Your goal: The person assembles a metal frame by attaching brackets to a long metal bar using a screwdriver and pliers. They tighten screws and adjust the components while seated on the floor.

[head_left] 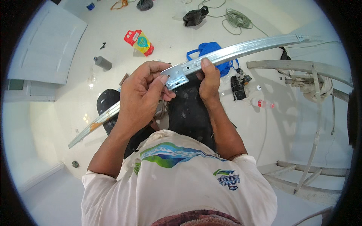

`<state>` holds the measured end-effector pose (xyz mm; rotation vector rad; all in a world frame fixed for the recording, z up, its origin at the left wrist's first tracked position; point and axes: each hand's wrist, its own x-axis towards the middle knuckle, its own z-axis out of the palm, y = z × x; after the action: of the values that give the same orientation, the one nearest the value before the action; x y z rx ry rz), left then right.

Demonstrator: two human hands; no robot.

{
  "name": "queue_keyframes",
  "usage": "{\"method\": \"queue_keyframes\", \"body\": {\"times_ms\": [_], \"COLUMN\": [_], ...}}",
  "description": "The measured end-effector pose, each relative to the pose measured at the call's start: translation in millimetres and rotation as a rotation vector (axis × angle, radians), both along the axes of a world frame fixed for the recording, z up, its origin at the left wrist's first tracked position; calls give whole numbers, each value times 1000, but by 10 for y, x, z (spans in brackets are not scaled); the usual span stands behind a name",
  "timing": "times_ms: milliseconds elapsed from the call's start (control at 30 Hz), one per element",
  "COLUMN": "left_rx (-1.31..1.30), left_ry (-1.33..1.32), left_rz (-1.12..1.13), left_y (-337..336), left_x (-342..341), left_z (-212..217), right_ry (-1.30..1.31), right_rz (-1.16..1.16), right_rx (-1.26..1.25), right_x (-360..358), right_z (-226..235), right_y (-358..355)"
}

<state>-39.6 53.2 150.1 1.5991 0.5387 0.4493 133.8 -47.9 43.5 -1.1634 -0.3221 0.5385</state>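
Note:
My right hand grips a long shiny metal rail near its left end; the rail runs up and to the right. My left hand pinches the small perforated metal bracket at that end of the rail, thumb and fingers closed on it. A second metal rail runs down and to the left beneath my left forearm, partly hidden. Both hands are held in front of my chest, above my dark trousers.
On the white floor lie a blue bag, a red and yellow package, a grey cylinder, a coil of cord, a black bag and a small bottle. A wooden ladder frame stands at the right, a white door at the left.

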Motion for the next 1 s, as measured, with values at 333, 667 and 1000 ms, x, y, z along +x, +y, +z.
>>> {"method": "queue_keyframes", "body": {"times_ms": [333,667,1000], "left_rx": [-20,6,35], "left_ry": [9,111,240], "left_rz": [-52,-41,-10], "left_y": [14,-63,-43], "left_x": [388,458,536], "left_z": [-21,81,112], "right_ry": [-90,-170,-201], "right_rz": [23,67,58], "right_rx": [-12,-61,-44], "right_x": [-2,8,21], "right_z": [-34,-25,-92], "right_y": [-67,-130,-134]}}
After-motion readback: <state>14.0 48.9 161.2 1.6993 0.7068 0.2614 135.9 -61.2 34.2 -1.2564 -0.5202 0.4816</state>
